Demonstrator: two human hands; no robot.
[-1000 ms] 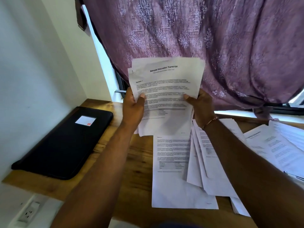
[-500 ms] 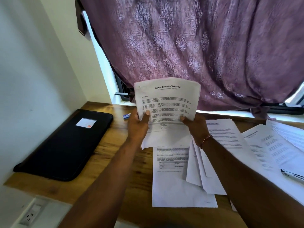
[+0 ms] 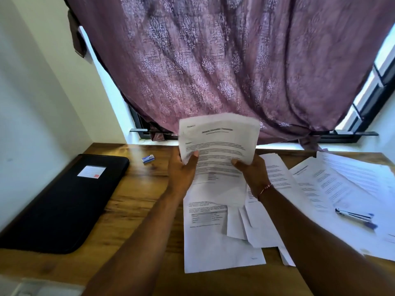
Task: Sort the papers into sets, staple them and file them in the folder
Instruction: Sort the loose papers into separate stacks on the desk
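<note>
My left hand and right hand each pinch a lower edge of one sheaf of papers, held above the counter. One black folder lies far left. One stapler rests on the loose sheets at right.

Folder lies left on the desk, loose papers right, stapler on them

Print on the held sheets is blurred past reading. Fingers of the left hand and right hand are hidden behind them. The right edge cuts off the loose papers.
</note>
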